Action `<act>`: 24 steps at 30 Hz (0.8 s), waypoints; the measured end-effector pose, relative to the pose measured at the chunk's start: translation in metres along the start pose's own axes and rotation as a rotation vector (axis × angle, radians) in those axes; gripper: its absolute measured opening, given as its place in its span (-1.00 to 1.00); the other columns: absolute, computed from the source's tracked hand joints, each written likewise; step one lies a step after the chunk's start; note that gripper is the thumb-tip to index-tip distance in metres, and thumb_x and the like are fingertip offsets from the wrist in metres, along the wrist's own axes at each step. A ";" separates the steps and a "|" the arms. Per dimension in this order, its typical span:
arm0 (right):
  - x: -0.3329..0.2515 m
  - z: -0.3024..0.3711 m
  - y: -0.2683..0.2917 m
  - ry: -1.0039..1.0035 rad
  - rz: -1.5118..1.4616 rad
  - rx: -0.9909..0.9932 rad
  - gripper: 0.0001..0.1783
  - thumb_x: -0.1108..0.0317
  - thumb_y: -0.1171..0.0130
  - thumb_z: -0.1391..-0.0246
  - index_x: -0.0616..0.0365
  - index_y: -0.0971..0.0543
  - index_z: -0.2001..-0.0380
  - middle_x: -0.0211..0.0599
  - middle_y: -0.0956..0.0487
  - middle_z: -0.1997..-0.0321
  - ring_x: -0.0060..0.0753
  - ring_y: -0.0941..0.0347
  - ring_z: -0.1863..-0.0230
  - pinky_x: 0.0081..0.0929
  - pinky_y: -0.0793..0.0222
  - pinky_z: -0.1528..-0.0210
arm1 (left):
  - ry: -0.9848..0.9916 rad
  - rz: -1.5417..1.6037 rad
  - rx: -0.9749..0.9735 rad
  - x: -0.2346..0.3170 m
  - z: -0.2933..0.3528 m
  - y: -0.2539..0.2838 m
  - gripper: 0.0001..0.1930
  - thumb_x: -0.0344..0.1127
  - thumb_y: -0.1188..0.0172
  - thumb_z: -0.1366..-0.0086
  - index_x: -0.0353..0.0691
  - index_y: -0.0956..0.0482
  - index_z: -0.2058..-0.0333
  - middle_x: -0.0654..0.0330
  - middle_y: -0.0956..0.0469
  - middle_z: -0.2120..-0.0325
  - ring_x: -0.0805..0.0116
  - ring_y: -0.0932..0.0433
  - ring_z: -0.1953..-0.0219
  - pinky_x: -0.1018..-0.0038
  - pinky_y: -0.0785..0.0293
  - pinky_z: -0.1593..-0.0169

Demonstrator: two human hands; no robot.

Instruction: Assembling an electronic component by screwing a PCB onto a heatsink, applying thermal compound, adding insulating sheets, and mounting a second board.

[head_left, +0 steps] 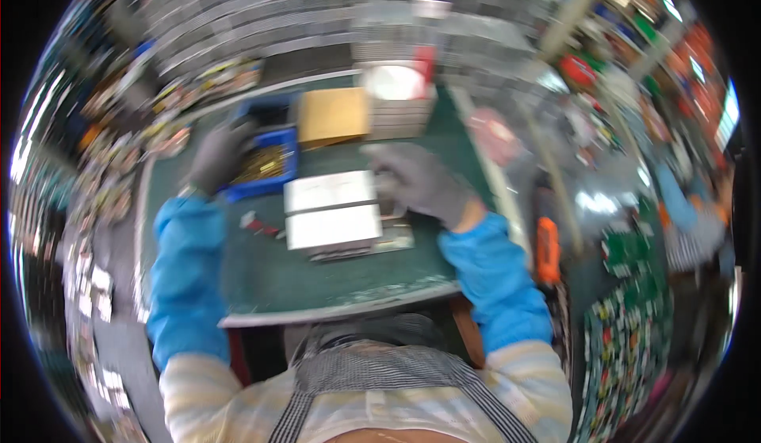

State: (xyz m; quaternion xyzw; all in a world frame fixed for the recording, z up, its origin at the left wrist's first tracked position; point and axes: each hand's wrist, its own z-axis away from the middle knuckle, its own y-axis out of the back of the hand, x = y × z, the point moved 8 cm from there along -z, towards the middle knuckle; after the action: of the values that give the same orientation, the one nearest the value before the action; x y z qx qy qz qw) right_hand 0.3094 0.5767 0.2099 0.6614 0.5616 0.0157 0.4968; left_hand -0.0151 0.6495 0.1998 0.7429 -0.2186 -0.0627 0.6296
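- At a green work surface (269, 284), seen from the head view, a person in blue sleeve covers (190, 256) and a checked apron (380, 366) works with both grey-gloved hands, the scene softened by motion blur.
- Toward the left edge of the surface, the left hand (216, 157) is at the outer side of a blue tray (279, 180) of brass-coloured pieces (265, 162); blur hides its fingertips, so whether its grip is apart or together cannot be told.
- Near the middle of the surface, the right hand (424, 185) reaches in from the right edge, its fingers beside the far right corner of a white box (333, 227) crossed by a dark band; whether the grip is clamped on it cannot be told.
- The white box sits between the tray and the surface's near edge, with a flat, pale piece (396, 237) just beside its right side.
- Left of the box, toward the near left corner, lies a small red item (255, 224), too blurred to identify.
- Toward the far edge, a tan cardboard piece (333, 116) stands beside a pale stack (396, 119) topped by a white round object (394, 83).
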 end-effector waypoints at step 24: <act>0.008 0.004 0.002 -0.075 0.036 -0.037 -0.46 0.11 -0.24 -0.21 0.18 -0.54 -0.16 -0.07 -0.64 0.14 0.03 -0.59 0.08 -0.16 -0.49 0.01 | -0.077 0.220 0.020 0.036 -0.039 0.030 -0.26 -0.16 -0.52 -0.09 -0.25 -0.49 -0.23 -0.09 -0.57 -0.12 -0.06 -0.56 -0.16 0.15 -0.47 -0.20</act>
State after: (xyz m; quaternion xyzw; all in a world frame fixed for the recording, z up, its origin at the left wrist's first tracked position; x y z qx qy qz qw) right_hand 0.3164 0.5801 0.2054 0.6622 0.5303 0.0102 0.5292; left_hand 0.0243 0.6668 0.2431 0.7176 -0.3234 -0.0197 0.6165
